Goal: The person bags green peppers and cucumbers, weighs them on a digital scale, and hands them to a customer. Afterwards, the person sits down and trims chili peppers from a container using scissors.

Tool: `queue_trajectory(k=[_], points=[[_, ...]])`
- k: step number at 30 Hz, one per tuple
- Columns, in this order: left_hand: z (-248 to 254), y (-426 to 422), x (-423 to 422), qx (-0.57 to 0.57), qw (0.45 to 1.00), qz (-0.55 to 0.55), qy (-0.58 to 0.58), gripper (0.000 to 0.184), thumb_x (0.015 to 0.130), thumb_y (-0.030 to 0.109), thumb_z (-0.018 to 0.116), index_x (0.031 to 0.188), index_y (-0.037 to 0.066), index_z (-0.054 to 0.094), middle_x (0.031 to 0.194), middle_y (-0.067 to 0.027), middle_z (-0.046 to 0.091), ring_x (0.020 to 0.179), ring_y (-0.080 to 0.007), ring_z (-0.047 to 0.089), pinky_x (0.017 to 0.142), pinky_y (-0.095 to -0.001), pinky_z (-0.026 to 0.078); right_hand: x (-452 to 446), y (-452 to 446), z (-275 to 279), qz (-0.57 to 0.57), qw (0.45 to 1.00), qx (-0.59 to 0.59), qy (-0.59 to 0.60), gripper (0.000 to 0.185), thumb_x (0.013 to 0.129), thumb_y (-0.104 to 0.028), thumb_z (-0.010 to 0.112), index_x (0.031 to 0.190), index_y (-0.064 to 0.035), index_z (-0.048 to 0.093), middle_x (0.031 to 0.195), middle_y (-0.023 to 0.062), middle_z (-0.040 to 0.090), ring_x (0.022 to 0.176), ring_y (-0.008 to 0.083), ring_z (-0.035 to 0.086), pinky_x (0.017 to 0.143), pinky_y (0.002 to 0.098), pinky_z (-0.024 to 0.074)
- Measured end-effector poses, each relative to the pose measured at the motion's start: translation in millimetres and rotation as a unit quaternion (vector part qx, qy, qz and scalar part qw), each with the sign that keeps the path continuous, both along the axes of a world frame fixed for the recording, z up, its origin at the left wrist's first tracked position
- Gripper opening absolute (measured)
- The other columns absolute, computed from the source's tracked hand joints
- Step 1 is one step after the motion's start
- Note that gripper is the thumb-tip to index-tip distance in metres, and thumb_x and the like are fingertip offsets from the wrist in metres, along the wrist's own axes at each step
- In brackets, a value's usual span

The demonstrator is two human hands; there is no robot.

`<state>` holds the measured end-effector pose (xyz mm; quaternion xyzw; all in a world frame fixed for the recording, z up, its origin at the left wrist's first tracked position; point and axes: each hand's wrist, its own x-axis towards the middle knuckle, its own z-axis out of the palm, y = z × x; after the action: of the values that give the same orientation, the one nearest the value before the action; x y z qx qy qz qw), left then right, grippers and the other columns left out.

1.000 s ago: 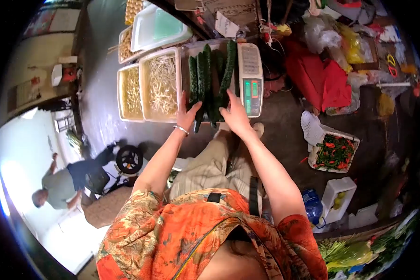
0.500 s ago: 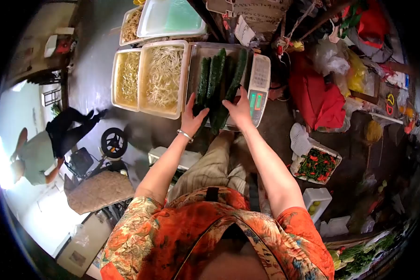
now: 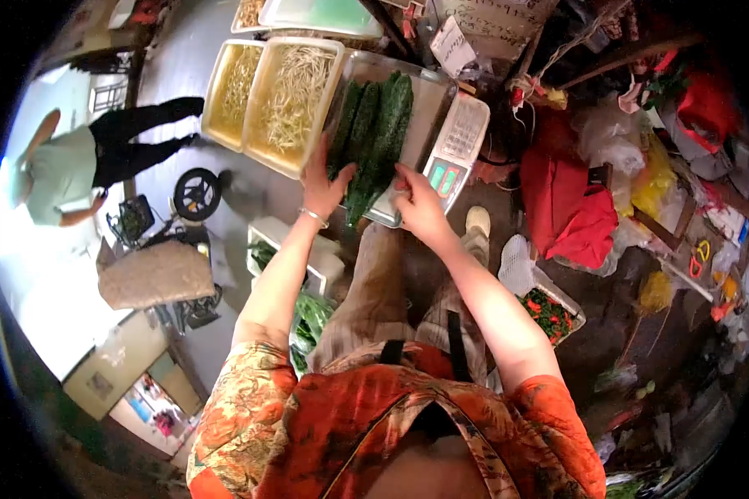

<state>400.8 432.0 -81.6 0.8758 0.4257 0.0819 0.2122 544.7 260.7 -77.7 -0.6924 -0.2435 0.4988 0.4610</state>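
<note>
Several dark green cucumbers [image 3: 379, 137] lie side by side, lengthwise, in the clear tray [image 3: 429, 100] of a weighing scale [image 3: 462, 137] with a lit display. My left hand [image 3: 324, 187] is at their left side, thumb apart from the fingers, touching the lower part of the leftmost cucumber; it wears a bracelet. Just right of the cucumbers, my right hand [image 3: 420, 204] is at the tray's lower right, near the display, its index finger extended and the others curled, holding nothing that shows.
Two tubs of sprouts [image 3: 287, 104] stand left of the scale. A red cloth [image 3: 566, 204] and plastic bags lie to the right, above a basket of red and green peppers [image 3: 549, 314]. A person [image 3: 66, 175] stands at the far left near a wheeled vehicle [image 3: 197, 194].
The cucumber at the right has moved left against the others. My right hand has come away from it. The view has shifted, and the person at the left has changed pose.
</note>
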Motion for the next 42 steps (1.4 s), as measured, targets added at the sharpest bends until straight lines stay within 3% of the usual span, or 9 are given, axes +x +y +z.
queue_trajectory(k=[8, 14, 19, 24, 28, 30, 34, 36, 42], points=[[23.8, -46.4, 17.6, 0.025, 0.996, 0.079, 0.018, 0.079, 0.080, 0.038, 0.065, 0.145, 0.008, 0.031, 0.142, -0.0169, 0.041, 0.131, -0.0333, 0.037, 0.108, -0.0468, 0.023, 59.0, -72.8, -40.5, -0.062, 0.997, -0.019, 0.039, 0.043, 0.085, -0.006, 0.054, 0.128, -0.0023, 0.050, 0.101, 0.0105, 0.056, 0.081, 0.0163, 0.059, 0.074, 0.0294, 0.0481], [27.9, -139.6, 2.8, -0.022, 0.993, 0.113, 0.027, 0.076, 0.083, 0.022, 0.069, 0.146, 0.008, 0.029, 0.148, -0.0173, 0.033, 0.136, -0.0334, 0.032, 0.108, -0.0490, 0.024, 91.8, -75.3, -98.7, -0.084, 0.994, -0.060, -0.017, 0.041, 0.084, -0.007, 0.055, 0.125, -0.0038, 0.053, 0.092, 0.0076, 0.062, 0.081, 0.0162, 0.060, 0.076, 0.0295, 0.0477], [35.1, -107.1, -6.8, 0.040, 0.990, 0.128, -0.054, 0.066, 0.080, 0.007, 0.068, 0.139, 0.000, 0.038, 0.140, -0.0221, 0.042, 0.130, -0.0369, 0.040, 0.108, -0.0402, 0.031, 110.5, -72.2, -128.2, -0.107, 0.991, -0.076, 0.024, 0.042, 0.084, -0.010, 0.060, 0.126, -0.0057, 0.054, 0.091, 0.0062, 0.062, 0.084, 0.0145, 0.059, 0.079, 0.0279, 0.0466], [26.7, -193.5, -54.3, -0.076, 0.990, 0.049, 0.108, 0.072, 0.079, 0.018, 0.065, 0.142, 0.003, 0.035, 0.145, -0.0223, 0.035, 0.131, -0.0383, 0.037, 0.107, -0.0432, 0.030, 110.9, -64.2, -130.1, -0.218, 0.968, -0.058, 0.107, 0.065, 0.082, -0.017, 0.070, 0.135, 0.0034, 0.040, 0.112, 0.0103, 0.058, 0.101, 0.0180, 0.055, 0.089, 0.0275, 0.0429], [27.2, -296.3, -70.7, -0.374, 0.852, -0.004, 0.365, 0.085, 0.079, 0.049, 0.065, 0.148, 0.016, 0.026, 0.153, -0.0182, 0.019, 0.138, -0.0402, 0.023, 0.103, -0.0570, 0.030, 111.2, -64.6, -181.8, -0.189, 0.966, -0.050, 0.170, 0.078, 0.079, -0.022, 0.074, 0.139, 0.0047, 0.033, 0.130, 0.0183, 0.051, 0.116, 0.0243, 0.051, 0.099, 0.0323, 0.0381], [-5.4, -336.3, -100.7, -0.489, 0.803, -0.008, 0.340, 0.092, 0.080, 0.058, 0.059, 0.151, 0.020, 0.013, 0.153, -0.0182, 0.018, 0.136, -0.0411, 0.026, 0.099, -0.0592, 0.034, 115.3, -55.6, -171.7, -0.212, 0.954, -0.097, 0.188, 0.085, 0.077, -0.024, 0.076, 0.141, 0.0057, 0.029, 0.134, 0.0204, 0.049, 0.120, 0.0268, 0.049, 0.102, 0.0351, 0.0360], [-10.7, -329.3, -54.1, -0.459, 0.748, -0.031, 0.478, 0.109, 0.075, 0.061, 0.063, 0.150, 0.026, -0.007, 0.153, -0.0228, 0.010, 0.127, -0.0440, 0.037, 0.094, -0.0573, 0.039, 122.0, -41.8, -158.5, -0.203, 0.947, -0.080, 0.234, 0.094, 0.073, -0.033, 0.079, 0.142, 0.0043, 0.027, 0.132, 0.0208, 0.050, 0.122, 0.0283, 0.048, 0.105, 0.0368, 0.0342], [-15.4, -322.3, -43.1, -0.462, 0.737, -0.037, 0.492, 0.113, 0.072, 0.061, 0.065, 0.150, 0.027, -0.009, 0.152, -0.0265, 0.008, 0.125, -0.0448, 0.040, 0.091, -0.0555, 0.042, 118.7, -35.9, -162.5, -0.245, 0.936, -0.061, 0.243, 0.057, 0.080, -0.018, 0.073, 0.128, -0.0007, 0.047, 0.090, 0.0007, 0.064, 0.072, 0.0086, 0.056, 0.056, 0.0217, 0.0393], [-28.4, -327.5, -30.3, -0.428, 0.744, -0.044, 0.511, 0.113, 0.069, 0.057, 0.070, 0.151, 0.028, -0.004, 0.146, -0.0268, 0.022, 0.118, -0.0409, 0.046, 0.087, -0.0498, 0.045, 113.6, -34.1, -177.9, -0.255, 0.923, -0.063, 0.282, 0.041, 0.085, -0.020, 0.070, 0.118, -0.0017, 0.055, 0.089, 0.0005, 0.063, 0.061, 0.0057, 0.048, 0.048, 0.0203, 0.0315]])
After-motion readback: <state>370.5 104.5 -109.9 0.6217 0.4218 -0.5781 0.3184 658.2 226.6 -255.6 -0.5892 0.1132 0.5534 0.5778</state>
